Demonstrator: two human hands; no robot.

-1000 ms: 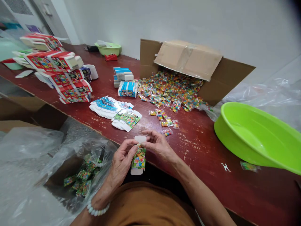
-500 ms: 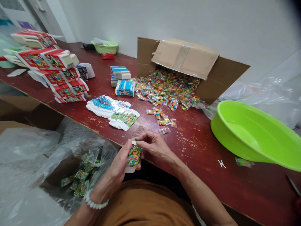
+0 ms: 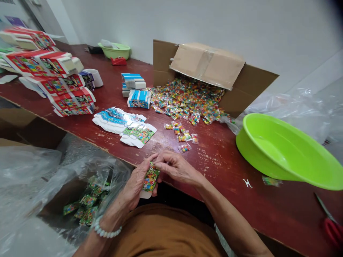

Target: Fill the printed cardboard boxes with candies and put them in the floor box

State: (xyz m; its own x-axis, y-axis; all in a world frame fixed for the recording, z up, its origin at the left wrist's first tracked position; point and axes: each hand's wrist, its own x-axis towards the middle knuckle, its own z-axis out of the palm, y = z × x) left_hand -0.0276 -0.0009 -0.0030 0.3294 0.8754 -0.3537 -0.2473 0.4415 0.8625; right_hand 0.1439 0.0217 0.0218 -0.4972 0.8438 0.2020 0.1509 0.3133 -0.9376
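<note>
A small green printed candy box (image 3: 150,179) is wrapped in my left hand (image 3: 134,184), its lower white flap sticking out below. My right hand (image 3: 174,166) pinches at the upper end of the same box, where the white flap no longer shows; the fingertips partly hide that end. Just beyond my hands lies a fan of flat cartons (image 3: 114,121), with a green one (image 3: 139,132) on top. Small clear bags of coloured candy (image 3: 184,147) lie loose to the right of the cartons.
A tipped cardboard box (image 3: 207,66) spills a candy-bag heap (image 3: 187,100). Banded red cartons (image 3: 40,64) and blue cartons (image 3: 139,99) stand left. A lime basin (image 3: 249,157) and scissors (image 3: 325,210) lie right. Below the table edge, a plastic-lined box (image 3: 57,194) holds filled green packs (image 3: 88,200).
The box's upper white flap has gone from view under my right fingers. My left hand keeps its hold. The whole scene has shifted slightly left as the head turned.
</note>
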